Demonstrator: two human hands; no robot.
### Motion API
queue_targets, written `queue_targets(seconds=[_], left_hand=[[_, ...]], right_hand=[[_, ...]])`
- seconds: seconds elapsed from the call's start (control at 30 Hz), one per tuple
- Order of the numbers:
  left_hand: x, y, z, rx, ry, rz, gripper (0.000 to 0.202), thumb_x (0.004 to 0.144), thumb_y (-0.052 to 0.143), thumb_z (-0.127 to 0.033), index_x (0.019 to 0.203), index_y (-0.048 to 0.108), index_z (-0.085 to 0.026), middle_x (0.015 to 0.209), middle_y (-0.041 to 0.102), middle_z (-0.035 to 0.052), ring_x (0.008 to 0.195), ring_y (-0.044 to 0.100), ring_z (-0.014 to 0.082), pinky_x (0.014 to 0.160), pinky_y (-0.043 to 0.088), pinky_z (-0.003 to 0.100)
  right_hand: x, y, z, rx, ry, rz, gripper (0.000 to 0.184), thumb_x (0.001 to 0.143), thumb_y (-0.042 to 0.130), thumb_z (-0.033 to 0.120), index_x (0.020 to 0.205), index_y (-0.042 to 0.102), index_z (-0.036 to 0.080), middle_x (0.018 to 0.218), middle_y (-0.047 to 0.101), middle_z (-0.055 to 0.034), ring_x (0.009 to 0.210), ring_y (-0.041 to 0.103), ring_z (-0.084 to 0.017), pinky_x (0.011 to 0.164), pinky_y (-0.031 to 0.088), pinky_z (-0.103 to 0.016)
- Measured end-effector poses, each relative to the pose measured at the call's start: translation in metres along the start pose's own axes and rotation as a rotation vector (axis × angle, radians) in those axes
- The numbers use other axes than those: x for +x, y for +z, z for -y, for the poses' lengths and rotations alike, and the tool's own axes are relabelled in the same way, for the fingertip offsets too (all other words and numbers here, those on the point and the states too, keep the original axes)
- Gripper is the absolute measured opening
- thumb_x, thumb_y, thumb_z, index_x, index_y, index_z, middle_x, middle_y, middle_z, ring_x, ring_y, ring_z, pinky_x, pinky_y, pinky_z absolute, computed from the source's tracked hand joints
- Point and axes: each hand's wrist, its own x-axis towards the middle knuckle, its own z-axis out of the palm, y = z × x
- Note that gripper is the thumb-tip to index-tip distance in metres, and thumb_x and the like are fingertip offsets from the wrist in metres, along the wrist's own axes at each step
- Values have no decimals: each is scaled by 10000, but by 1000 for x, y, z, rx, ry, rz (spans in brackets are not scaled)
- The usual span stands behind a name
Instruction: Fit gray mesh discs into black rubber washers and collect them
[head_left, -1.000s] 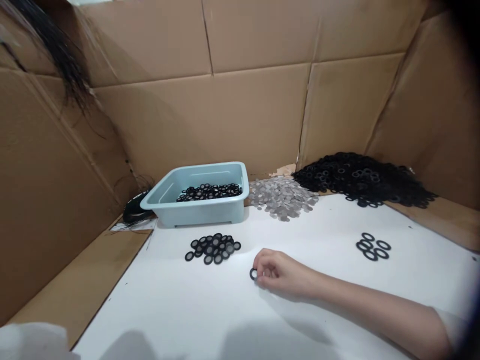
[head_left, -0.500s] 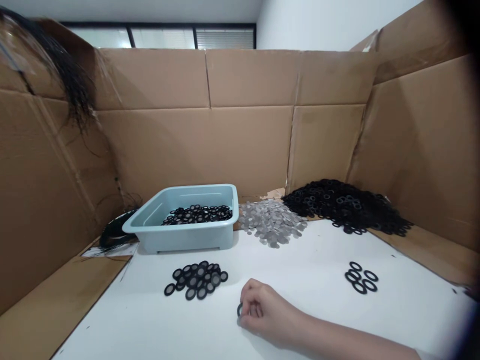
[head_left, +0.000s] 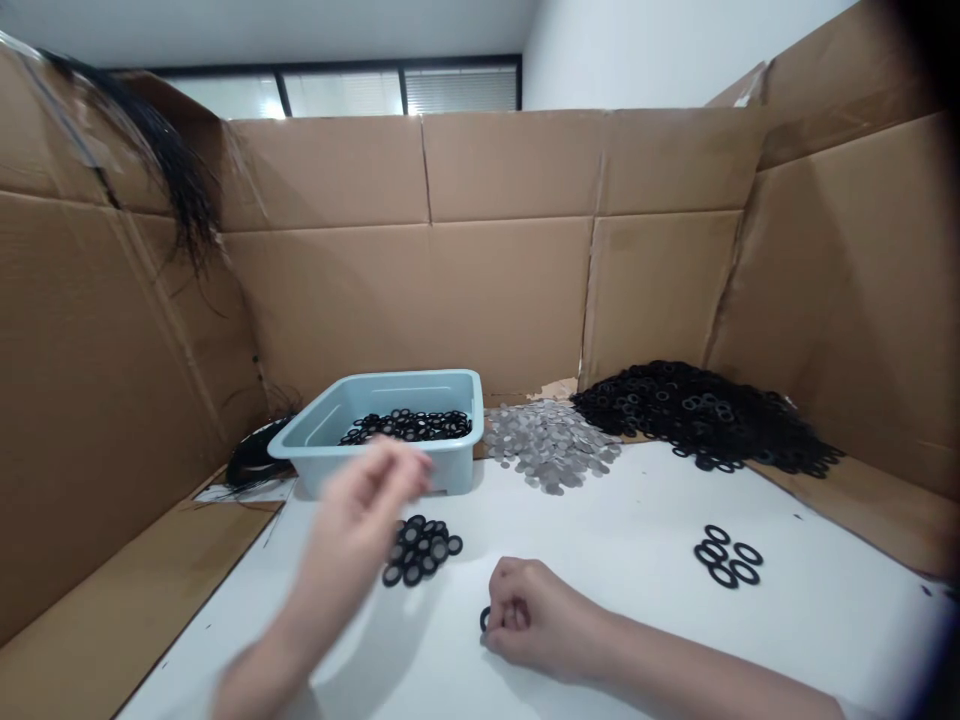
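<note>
My right hand (head_left: 529,615) rests on the white tabletop at the lower middle, thumb and fingers closed on a black ring (head_left: 484,620) that lies at the surface; most of the ring is hidden. To its left, my left hand (head_left: 364,510) is raised in front of the blue tub, partly covering a small pile of black rings with grey centres (head_left: 424,550). Its fingers look curled but are smeared by motion, and I cannot make out anything in them.
A blue tub (head_left: 375,462) holds many ringed discs. Beside it lie a heap of thin grey discs (head_left: 551,445) and a large heap of black rings (head_left: 697,410). Several loose rings (head_left: 726,557) lie at right. Cardboard walls (head_left: 510,280) enclose the table (head_left: 600,540); black strands (head_left: 180,180) hang upper left.
My left hand has come into view from the lower left and reaches up before the tub. The right hand stays at the same black ring. The whole view has shifted slightly.
</note>
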Motion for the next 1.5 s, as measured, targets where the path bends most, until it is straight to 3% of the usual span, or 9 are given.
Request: queue_targets(seconds=[0.1,0.2,0.37,0.63,0.83,1.0,1.23,1.4,1.5], left_hand=[[-35,33,39,52,-159,220,231,842,445,-364,761,565,-184,701,575,24,647,529,164,580,415,259],[-64,51,66,91,-283,296,201,858,392,-344,879,527,-196,812,578,53,744,537,196,660,406,285],[-76,52,72,32,-299,436,179,864,368,-298,907,513,-201,779,560,34,698,499,174,652,373,274],[-71,56,84,-110,-428,396,106,797,470,-261,749,472,-166,632,407,-29,607,369,123,565,290,231],[-72,58,85,-305,-512,384,178,813,461,-329,746,417,-170,647,393,-34,596,359,109,558,289,228],[-71,60,85,-407,-519,390,179,820,462,-339,778,439,-166,691,490,-8,658,460,132,626,353,251],[-68,60,86,-299,-500,363,175,786,514,-304,812,563,-139,760,623,57,754,562,191,688,388,283],[-64,59,83,-167,-523,370,185,763,513,-299,756,587,-130,649,574,22,619,498,149,566,335,242],[-62,58,82,-131,-534,394,143,744,502,-258,704,560,-134,598,509,-9,557,433,119,520,293,225]], right_hand=[[0,0,2,-55,-26,10,49,638,552,126,641,599,141,740,532,-9,540,458,-60,522,374,-172],[0,1,3,-76,-36,3,91,652,514,99,648,591,147,697,539,-2,557,450,-71,536,365,-175],[0,4,-2,-26,-36,-44,84,673,499,97,651,564,146,671,525,5,584,447,-80,542,354,-179],[4,15,-15,259,46,-81,65,704,548,180,654,536,140,655,566,-13,600,513,-103,538,375,-201],[8,21,-14,596,125,-117,147,670,603,180,650,460,150,538,548,17,504,517,-86,479,375,-190],[12,19,-7,712,163,-105,266,632,661,213,751,427,165,508,538,57,440,538,-99,435,411,-205],[18,14,-14,576,248,11,228,627,668,285,704,536,117,449,535,27,389,487,-80,389,378,-190],[15,4,-8,383,287,54,136,683,599,250,654,532,136,410,498,40,345,423,-60,347,305,-165],[13,0,-4,291,219,73,111,707,570,230,656,524,142,435,508,35,386,456,-67,372,311,-157]])
